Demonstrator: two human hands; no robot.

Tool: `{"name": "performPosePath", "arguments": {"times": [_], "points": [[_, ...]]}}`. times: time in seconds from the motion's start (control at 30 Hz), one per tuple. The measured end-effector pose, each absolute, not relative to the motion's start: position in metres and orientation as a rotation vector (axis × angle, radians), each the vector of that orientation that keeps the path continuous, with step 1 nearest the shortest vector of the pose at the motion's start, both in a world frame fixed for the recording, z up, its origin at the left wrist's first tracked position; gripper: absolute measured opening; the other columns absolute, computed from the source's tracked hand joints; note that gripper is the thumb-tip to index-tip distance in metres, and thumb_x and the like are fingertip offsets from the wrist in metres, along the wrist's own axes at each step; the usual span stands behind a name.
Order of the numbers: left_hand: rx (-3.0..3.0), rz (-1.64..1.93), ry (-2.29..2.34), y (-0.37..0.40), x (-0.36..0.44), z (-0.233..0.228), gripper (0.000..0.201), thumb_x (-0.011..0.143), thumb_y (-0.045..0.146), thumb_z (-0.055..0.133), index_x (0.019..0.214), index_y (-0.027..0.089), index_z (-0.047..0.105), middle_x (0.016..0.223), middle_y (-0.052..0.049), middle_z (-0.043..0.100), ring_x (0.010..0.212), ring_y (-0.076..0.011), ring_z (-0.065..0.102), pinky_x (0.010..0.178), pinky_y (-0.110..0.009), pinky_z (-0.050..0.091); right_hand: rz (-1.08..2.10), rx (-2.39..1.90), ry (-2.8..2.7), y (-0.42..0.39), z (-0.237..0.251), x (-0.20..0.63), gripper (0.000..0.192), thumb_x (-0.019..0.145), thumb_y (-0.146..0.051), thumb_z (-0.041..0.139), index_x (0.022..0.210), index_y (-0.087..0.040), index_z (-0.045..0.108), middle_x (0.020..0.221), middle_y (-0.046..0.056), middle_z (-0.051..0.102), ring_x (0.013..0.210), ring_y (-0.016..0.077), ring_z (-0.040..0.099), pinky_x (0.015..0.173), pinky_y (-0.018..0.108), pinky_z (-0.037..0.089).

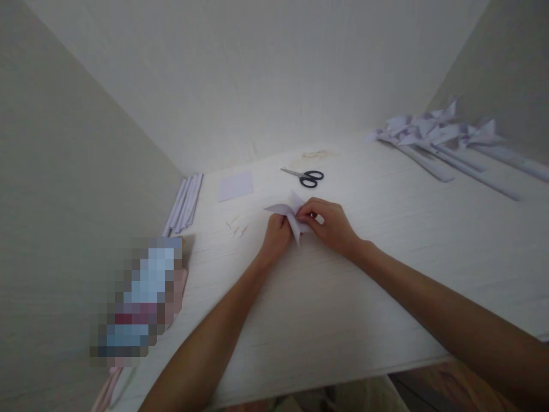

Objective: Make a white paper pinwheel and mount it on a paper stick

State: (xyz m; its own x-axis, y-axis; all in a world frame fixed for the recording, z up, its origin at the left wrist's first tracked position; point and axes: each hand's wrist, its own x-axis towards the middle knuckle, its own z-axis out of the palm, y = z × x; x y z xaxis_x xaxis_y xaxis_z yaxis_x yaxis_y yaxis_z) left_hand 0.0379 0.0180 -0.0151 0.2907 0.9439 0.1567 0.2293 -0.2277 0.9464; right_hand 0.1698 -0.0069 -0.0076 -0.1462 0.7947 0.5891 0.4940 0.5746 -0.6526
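Right now my fingers (305, 216) are pressed together on a folded piece of pale paper (288, 213): my right hand (330, 226) pinches its inner folds from the right, while my left hand (277, 234) closes on it from below and steadies it. The paper sits between both hands, just above the table (386, 274), its pointed flaps sticking out up, left and downward. It looks very light and thin, I judge, stiff only along the creases and easy to crumple or tear at the tips, so holding it near the centre where the layers stack seems safest. Just beyond lie scissors (305, 175), and a flat paper square (235, 186) farther left. Small scraps (235, 227) lie left of my hand. Finished folded pieces on long strips (441, 143) rest far right.
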Motion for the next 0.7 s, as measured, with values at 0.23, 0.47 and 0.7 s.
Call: {"name": "performPosePath", "arguments": {"times": [0.23,0.47,0.7], "points": [[1.431,1.008,0.970,0.012,0.041,-0.006,0.023,0.071,0.024,0.044,0.053,0.013,0.053,0.048,0.001,0.049,0.047,-0.0079,0.046,0.045,-0.019,0.040,0.450,-1.053,-1.661,-0.009,-0.003,0.171,0.004,0.071,-0.019,0.056,0.068,-0.018,0.058,0.066,0.001,0.058,0.061,0.0113,0.050,0.055,0.024,0.038],[1.175,1.038,0.881,0.014,0.039,-0.007,0.014,0.065,0.021,0.049,0.054,0.013,0.053,0.047,0.002,0.048,0.042,-0.0065,0.041,0.042,-0.019,0.038,0.968,-0.963,-1.037,0.006,-0.013,0.176,0.033,0.062,-0.029,0.062,0.093,-0.023,0.053,0.089,0.001,0.057,0.076,0.0120,0.053,0.063,0.025,0.042],[0.912,1.083,0.784,0.018,0.040,-0.010,0.005,0.062,0.020,0.054,0.061,0.014,0.055,0.052,0.002,0.051,0.043,-0.0053,0.041,0.038,-0.017,0.033,1.613,-0.788,-0.818,0.004,-0.004,0.178,0.031,0.075,-0.048,0.043,0.084,-0.021,0.056,0.081,0.004,0.062,0.071,0.0148,0.058,0.064,0.030,0.046]]}}
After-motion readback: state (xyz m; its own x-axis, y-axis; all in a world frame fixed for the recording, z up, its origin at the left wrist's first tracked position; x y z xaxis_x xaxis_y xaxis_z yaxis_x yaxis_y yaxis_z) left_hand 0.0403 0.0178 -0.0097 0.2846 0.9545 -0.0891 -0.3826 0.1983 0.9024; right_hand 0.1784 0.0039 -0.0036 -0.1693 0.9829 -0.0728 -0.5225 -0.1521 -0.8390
